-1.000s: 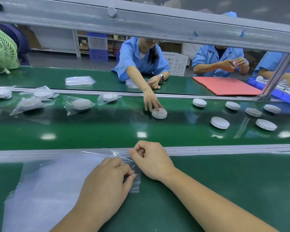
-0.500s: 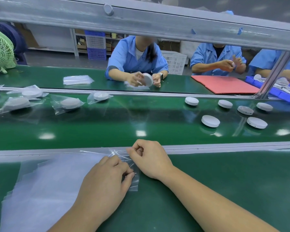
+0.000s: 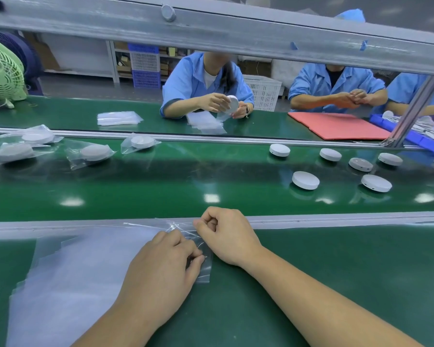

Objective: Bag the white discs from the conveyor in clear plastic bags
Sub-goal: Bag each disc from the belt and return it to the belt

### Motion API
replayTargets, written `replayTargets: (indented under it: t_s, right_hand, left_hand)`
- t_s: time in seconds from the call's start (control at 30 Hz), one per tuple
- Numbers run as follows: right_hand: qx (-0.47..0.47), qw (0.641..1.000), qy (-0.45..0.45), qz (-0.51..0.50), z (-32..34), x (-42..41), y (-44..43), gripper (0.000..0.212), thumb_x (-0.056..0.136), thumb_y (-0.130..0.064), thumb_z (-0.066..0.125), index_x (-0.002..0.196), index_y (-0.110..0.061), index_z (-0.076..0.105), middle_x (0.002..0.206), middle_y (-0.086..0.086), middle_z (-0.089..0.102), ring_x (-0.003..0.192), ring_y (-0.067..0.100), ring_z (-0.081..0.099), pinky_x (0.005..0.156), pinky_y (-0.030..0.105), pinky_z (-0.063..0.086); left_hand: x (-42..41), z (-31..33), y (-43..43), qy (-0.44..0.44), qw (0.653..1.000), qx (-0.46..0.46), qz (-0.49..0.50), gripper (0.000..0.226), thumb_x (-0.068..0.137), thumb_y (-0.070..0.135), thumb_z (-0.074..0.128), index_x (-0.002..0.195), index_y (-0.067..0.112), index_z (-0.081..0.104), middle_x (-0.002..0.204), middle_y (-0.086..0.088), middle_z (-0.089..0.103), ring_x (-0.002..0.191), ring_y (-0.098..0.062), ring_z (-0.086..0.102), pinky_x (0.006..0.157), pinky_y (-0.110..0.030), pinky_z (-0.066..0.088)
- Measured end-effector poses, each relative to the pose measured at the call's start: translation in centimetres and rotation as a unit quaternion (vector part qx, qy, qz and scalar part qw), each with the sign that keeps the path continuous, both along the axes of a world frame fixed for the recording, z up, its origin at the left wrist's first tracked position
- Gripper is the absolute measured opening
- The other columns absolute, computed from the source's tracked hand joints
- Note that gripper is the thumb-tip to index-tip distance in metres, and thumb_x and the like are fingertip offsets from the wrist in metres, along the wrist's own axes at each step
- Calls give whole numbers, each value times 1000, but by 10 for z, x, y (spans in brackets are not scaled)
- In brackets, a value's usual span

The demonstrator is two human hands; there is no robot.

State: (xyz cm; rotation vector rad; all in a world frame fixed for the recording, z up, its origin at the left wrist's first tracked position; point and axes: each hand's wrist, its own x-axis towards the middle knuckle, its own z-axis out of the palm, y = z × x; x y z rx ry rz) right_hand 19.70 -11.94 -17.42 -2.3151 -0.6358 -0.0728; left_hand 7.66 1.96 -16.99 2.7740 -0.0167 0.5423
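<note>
Nearest us, on the green tabletop point(image 3: 361, 259), our left hand point(image 3: 158, 269) lies on a fanned stack of clear plastic bags point(image 3: 68, 271). Its fingers are curled and pinch the right edge of the top bag point(image 3: 204, 275). Just beside it and a little farther out, our right hand point(image 3: 226, 236) is closed almost to a fist. Its thumb and forefinger nip the same bag's far corner by the grey rail point(image 3: 336, 217). Our two hands nearly touch.

Beyond the rail lies the conveyor point(image 3: 161, 191). Several loose white discs sit on it, well apart from our hands, ahead and to the right; the nearest disc point(image 3: 305, 180) is in line with our right forearm. To the left on the belt lie bagged discs point(image 3: 94, 152), each in its own clear wrapper.

Across the conveyor, a worker point(image 3: 186, 81) in a blue coat holds another disc point(image 3: 232, 104) in both hands above a small pile of bags.
</note>
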Motion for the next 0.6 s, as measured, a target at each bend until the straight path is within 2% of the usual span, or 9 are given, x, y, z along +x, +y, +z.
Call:
replayTargets:
  t_s: [0.2,0.4,0.6]
  right_hand:
    - [0,1000,-4,1,0,0,0,31,91,-53,56,70,-31,56,59,-18,59,55,6,51,56,28,44]
    - [14,1000,10,-2,0,0,-1,29,89,-53,57,71,-30,57,59,-14,59,55,7,50,60,32,50]
    - [17,1000,10,-3,1,0,-1,30,88,-55,56,71,-31,57,59,-14,60,55,7,51,59,31,49]
  left_hand:
    - [-1,2,-1,-5,1000,-2,-3,14,91,47,61,82,39,67,78,20,45,83,-7,48,67,-22,36]
    - [-1,2,0,8,1000,-16,-8,17,94,49,56,88,39,69,82,19,48,87,-6,44,71,-21,35]
    - [-1,3,1,17,1000,-11,-4,20,95,52,52,91,40,68,85,21,49,90,-5,44,74,-20,36]
